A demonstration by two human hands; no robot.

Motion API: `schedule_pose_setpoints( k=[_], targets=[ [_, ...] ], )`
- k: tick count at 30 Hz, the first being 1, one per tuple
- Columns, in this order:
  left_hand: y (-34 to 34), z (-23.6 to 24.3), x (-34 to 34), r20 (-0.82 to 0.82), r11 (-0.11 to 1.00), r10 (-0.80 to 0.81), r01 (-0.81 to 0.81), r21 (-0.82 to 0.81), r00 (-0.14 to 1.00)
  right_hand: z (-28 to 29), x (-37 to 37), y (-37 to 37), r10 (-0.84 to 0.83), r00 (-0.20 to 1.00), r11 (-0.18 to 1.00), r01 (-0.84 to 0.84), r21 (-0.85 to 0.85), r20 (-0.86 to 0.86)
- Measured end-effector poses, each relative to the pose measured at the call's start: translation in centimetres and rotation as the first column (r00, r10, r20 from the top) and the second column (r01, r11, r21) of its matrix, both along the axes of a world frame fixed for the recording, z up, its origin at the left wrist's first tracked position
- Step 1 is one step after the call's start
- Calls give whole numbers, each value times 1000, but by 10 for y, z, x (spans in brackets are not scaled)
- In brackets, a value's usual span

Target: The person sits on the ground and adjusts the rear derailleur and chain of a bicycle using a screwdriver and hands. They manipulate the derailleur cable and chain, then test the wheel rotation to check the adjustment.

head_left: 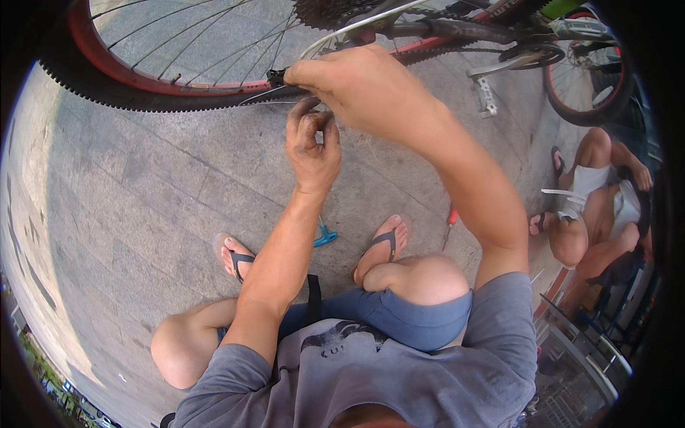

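My right hand (357, 85) is closed at the bicycle's rear wheel, its fingertips at a small black part (276, 76) beside the red rim (207, 90). A thin silver cable (258, 98) curves by that part, under the fingers. A pale cable housing (360, 26) arcs above the hand. Just below, my left hand (312, 146) has its dirt-smudged fingers curled together near the cable. What they pinch, if anything, is too small to make out. The black knobby tyre (143, 102) passes behind both hands.
A blue-handled T-shaped tool (325, 236) lies between my feet. A red-handled screwdriver (452, 217) is on the paving (143, 192) to their right. The crank and pedal (486, 98) stick out at upper right. Another person (599, 192) sits at the right, near a second bicycle wheel (586, 71).
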State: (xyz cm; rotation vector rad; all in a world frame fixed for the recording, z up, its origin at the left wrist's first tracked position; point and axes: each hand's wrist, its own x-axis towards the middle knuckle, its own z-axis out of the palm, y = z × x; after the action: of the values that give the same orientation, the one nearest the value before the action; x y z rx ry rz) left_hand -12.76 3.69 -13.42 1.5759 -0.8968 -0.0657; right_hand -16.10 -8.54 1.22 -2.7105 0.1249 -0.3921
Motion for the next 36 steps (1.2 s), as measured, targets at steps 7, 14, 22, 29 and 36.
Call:
schedule_pose_setpoints(
  k=[7, 14, 22, 29, 36],
  targets=[
    [0, 9, -7, -483, 982, -190, 160, -102, 855, -27, 8, 8, -62, 914, 988, 1, -153, -400],
    [-4, -6, -10, -761, 912, -397, 127, -390, 513, -68, -42, 27, -229, 973, 971, 225, -76, -40],
    [-7, -4, -5, -817, 901, -434, 186, -392, 379, -93, -70, 36, -358, 923, 915, 315, 252, 144],
    [-9, 0, -2, -815, 960, -278, 121, -253, 508, -102, -103, 37, -599, 800, 766, 564, 310, 24],
    [-10, -1, 6, -804, 978, -209, 130, -164, 557, -82, -215, 35, -601, 740, 786, 616, -56, -302]
  ],
)
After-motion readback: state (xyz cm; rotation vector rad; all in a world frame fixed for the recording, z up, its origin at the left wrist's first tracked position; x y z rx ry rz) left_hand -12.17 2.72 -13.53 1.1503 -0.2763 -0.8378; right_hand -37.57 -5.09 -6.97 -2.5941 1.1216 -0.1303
